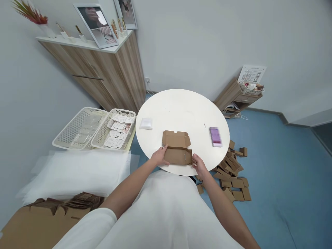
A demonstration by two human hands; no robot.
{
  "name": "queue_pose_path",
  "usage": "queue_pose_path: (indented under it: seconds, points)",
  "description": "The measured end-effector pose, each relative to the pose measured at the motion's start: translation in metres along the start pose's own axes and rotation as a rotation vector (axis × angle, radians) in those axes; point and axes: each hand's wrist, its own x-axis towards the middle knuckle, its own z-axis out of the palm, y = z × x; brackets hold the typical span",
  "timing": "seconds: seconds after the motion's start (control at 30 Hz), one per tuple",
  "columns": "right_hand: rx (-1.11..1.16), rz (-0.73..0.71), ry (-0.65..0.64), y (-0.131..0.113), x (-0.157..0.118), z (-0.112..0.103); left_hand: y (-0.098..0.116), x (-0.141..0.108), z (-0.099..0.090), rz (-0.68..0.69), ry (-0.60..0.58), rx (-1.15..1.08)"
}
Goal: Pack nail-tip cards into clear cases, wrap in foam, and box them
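A small brown cardboard box [177, 156] lies at the near edge of the round white table [178, 107], its lid folded up and back, away from me. Inside it, near the right end, a small white strip shows. My left hand [160, 156] grips the box's left end, thumb and fingers closed about the side wall. At the right end, my right hand [199, 164] pinches the short side wall; some of its fingers are hidden. A flat white packet [145, 123] rests on the table to the left. Over on the right sits a purple packet [215, 137], its surface blurred.
Left of the table stand two white baskets, one [77, 126] with clear packages, the other [114, 133] with printed cards. White sheets [85, 173] and a large carton [38, 221] of folded cardboard are nearer. Several cardboard boxes [233, 173] lie on the floor at right.
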Motion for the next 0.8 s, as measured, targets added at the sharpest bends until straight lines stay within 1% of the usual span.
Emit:
queue_pose_path:
  seconds: [0.1, 0.17, 0.23, 0.33, 0.4, 0.5, 0.63, 0.8]
  points:
    - [0.098, 0.089, -0.051, -0.012, -0.003, 0.005, 0.001, 0.002, 0.002, 0.010, -0.005, 0.016]
    - [0.104, 0.084, -0.055, -0.019, -0.003, 0.010, 0.000, 0.002, 0.005, 0.006, 0.000, 0.028]
    - [0.040, 0.040, -0.031, -0.022, -0.001, 0.016, 0.000, 0.002, 0.009, 0.003, 0.013, 0.032]
    - [-0.169, -0.010, 0.061, -0.025, 0.007, 0.021, 0.000, 0.004, 0.014, 0.013, 0.027, 0.014]
    - [-0.306, 0.002, 0.091, -0.024, 0.014, 0.020, 0.000, 0.004, 0.016, 0.020, 0.028, -0.013]
    - [-0.431, 0.057, 0.088, -0.019, 0.024, 0.014, 0.003, 0.004, 0.021, 0.028, 0.032, -0.059]
    - [-0.508, 0.097, 0.044, -0.008, 0.030, 0.008, 0.009, 0.001, 0.030, 0.005, 0.030, -0.147]
    - [-0.536, 0.099, -0.006, -0.001, 0.037, 0.007, 0.013, -0.006, 0.039, -0.063, 0.045, -0.247]
